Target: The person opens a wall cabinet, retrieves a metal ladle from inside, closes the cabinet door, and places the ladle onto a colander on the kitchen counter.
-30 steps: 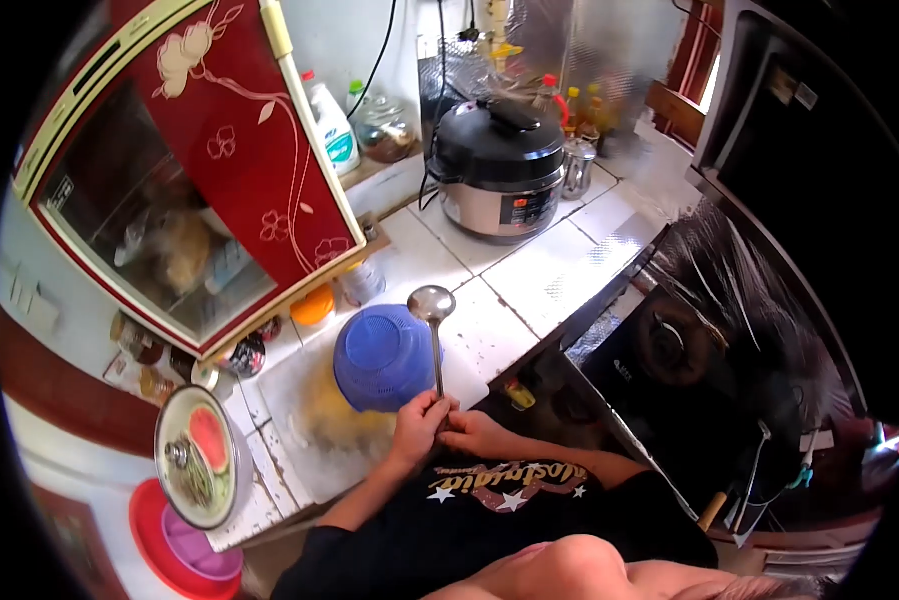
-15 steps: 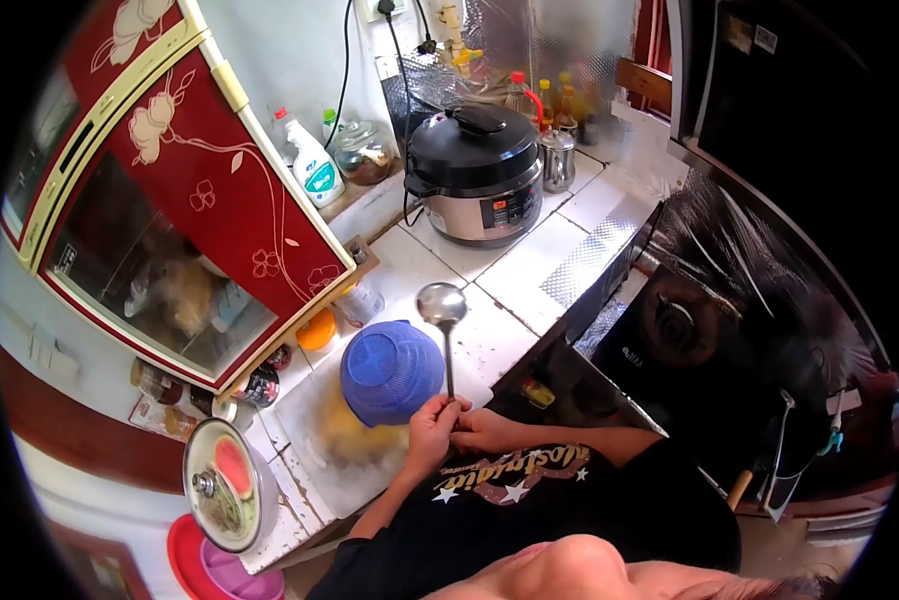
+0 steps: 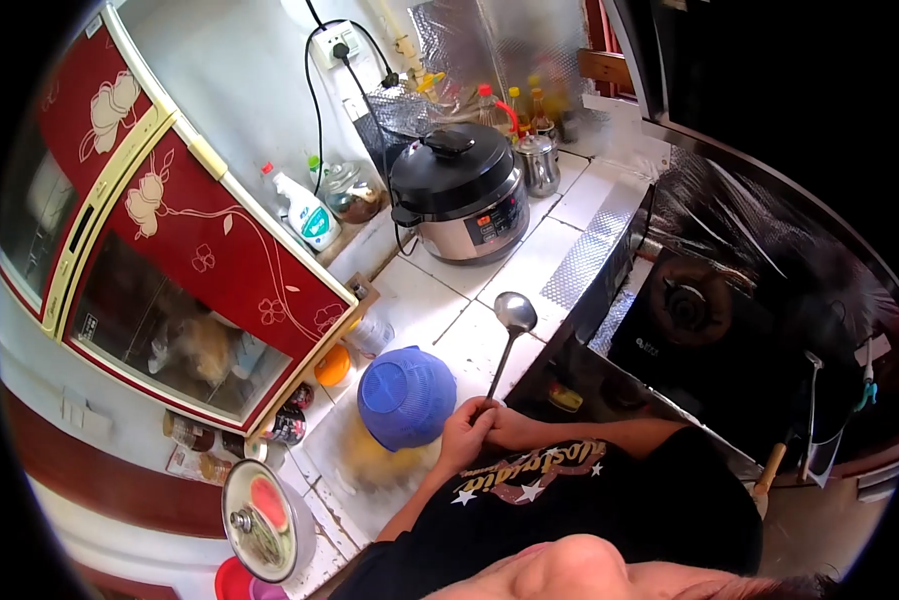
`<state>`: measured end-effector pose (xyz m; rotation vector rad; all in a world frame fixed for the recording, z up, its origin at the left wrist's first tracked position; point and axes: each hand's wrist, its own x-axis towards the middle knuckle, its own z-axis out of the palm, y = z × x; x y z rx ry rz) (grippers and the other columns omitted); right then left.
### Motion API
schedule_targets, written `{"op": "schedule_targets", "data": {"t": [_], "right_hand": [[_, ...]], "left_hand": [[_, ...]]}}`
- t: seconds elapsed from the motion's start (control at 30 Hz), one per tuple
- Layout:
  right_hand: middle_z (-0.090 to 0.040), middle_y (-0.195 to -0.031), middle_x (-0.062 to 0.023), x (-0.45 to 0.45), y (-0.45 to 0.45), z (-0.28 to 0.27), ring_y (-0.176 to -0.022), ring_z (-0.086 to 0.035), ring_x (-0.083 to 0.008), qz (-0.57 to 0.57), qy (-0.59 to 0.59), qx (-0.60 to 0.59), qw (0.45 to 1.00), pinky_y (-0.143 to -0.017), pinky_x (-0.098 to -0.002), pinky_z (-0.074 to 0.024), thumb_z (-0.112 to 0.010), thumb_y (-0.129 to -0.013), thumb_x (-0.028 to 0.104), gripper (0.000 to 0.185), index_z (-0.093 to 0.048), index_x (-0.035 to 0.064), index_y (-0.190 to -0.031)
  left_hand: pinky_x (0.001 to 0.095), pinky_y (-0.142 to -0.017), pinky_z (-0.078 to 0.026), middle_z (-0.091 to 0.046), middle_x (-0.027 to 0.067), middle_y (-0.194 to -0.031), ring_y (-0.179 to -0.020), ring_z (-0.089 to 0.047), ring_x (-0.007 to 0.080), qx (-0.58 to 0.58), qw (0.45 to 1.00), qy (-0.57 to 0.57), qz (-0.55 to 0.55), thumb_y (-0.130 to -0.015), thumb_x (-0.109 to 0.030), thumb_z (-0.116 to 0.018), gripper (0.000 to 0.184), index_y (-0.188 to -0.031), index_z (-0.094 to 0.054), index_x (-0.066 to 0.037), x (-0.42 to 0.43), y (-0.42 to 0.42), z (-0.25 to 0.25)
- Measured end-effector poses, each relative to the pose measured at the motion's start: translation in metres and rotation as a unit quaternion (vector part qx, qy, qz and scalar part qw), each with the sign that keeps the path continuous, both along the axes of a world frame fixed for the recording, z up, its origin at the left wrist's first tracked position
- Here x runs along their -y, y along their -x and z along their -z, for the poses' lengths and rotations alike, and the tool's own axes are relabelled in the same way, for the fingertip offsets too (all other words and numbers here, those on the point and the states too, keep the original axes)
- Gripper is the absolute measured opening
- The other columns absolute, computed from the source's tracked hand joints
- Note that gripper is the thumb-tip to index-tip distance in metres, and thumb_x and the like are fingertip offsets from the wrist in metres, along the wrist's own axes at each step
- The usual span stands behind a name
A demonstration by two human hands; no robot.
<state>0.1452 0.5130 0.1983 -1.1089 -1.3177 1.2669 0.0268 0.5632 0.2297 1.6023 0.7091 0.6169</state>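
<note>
A metal ladle [image 3: 515,313] points away from me over the counter's front edge, bowl outward. My left hand [image 3: 463,436] is closed around the lower part of its dark handle. Close against it, my right hand [image 3: 514,430] is also closed at the handle's end, its fingers partly hidden by the left. Just left of the ladle, a blue plastic colander [image 3: 407,397] sits upside down. Something yellowish [image 3: 377,458] shows at the colander's near edge on a pale, cloudy-looking surface.
An electric pressure cooker [image 3: 459,195] stands farther back on the tiled counter. A red cabinet [image 3: 209,240] is on the left, with a lidded pot [image 3: 267,522] holding watermelon below it. A gas burner [image 3: 691,303] is at right. Bottles and jars line the wall.
The ladle has swung to the right, away from the colander, and both hands have shifted right with it. The whole view has also turned a little.
</note>
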Motion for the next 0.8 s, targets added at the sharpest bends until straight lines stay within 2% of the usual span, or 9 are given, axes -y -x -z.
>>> {"op": "schedule_targets", "data": {"t": [0.23, 0.4, 0.47, 0.5, 0.67, 0.8], "right_hand": [[-0.06, -0.075, -0.0125, -0.008, 0.008, 0.038, -0.07, -0.058, -0.0209, 0.039, -0.015, 0.007, 0.999, -0.061, -0.0308, -0.0457, -0.051, -0.078, 0.014, 0.019, -0.056, -0.0021, -0.087], [-0.061, -0.077, -0.0144, -0.006, 0.007, 0.029, -0.073, -0.059, -0.0238, 0.036, -0.029, 0.021, 0.999, -0.063, -0.0324, -0.0464, -0.051, -0.078, 0.015, 0.021, -0.057, -0.0016, -0.089], [-0.059, -0.084, -0.0109, -0.005, 0.005, 0.023, -0.082, -0.057, -0.019, -0.011, 0.01, 0.037, 0.999, -0.07, -0.0296, -0.0452, -0.053, -0.078, 0.01, 0.02, -0.053, -0.0013, -0.094], [-0.059, -0.084, -0.0109, -0.003, 0.003, 0.016, -0.082, -0.057, -0.019, -0.013, 0.01, 0.039, 0.999, -0.07, -0.0296, -0.0452, -0.053, -0.078, 0.01, 0.02, -0.053, -0.0013, -0.094], [-0.061, -0.081, -0.015, 0.008, 0.001, 0.002, -0.08, -0.059, -0.0237, 0.007, -0.039, 0.109, 0.993, -0.07, -0.0323, -0.0459, -0.053, -0.076, 0.013, 0.019, -0.055, -0.002, -0.088], [-0.061, -0.083, -0.0166, 0.01, 0.001, 0.014, -0.082, -0.059, -0.0261, 0.002, -0.033, 0.095, 0.995, -0.071, -0.0337, -0.0459, -0.054, -0.076, 0.014, 0.022, -0.055, -0.0023, -0.091]], "left_hand": [[0.0201, -0.069, -0.043, -0.059, 0.0025, -0.083, -0.075, -0.053, 0.0075, -0.007, 1.0, 0.012, 0.002, -0.085, -0.01, -0.054, 0.017, -0.098, -0.057, 0.001, 0.003, -0.004, -0.008], [0.0195, -0.067, -0.043, -0.059, 0.0024, -0.081, -0.072, -0.053, 0.0072, -0.004, 1.0, 0.024, 0.007, -0.086, -0.01, -0.052, 0.018, -0.099, -0.056, 0.002, 0.005, -0.001, -0.009], [0.0191, -0.065, -0.042, -0.058, 0.0022, -0.079, -0.069, -0.052, 0.0069, 0.0, 0.999, 0.034, 0.011, -0.086, -0.01, -0.052, 0.018, -0.099, -0.056, 0.002, 0.004, 0.001, -0.002], [0.0191, -0.065, -0.042, -0.058, 0.0022, -0.079, -0.069, -0.052, 0.0069, 0.002, 0.999, 0.033, 0.009, -0.086, -0.01, -0.052, 0.018, -0.099, -0.056, 0.002, 0.004, 0.002, 0.002], [0.0197, -0.066, -0.042, -0.057, 0.0017, -0.079, -0.072, -0.052, 0.007, -0.002, 0.999, 0.041, 0.0, -0.087, -0.015, -0.051, 0.022, -0.101, -0.055, 0.002, 0.008, 0.003, 0.012], [0.0205, -0.069, -0.042, -0.058, 0.0028, -0.082, -0.075, -0.053, 0.0077, -0.007, 0.999, 0.041, 0.006, -0.087, -0.016, -0.051, 0.023, -0.101, -0.056, 0.002, 0.01, 0.003, 0.015]]}}
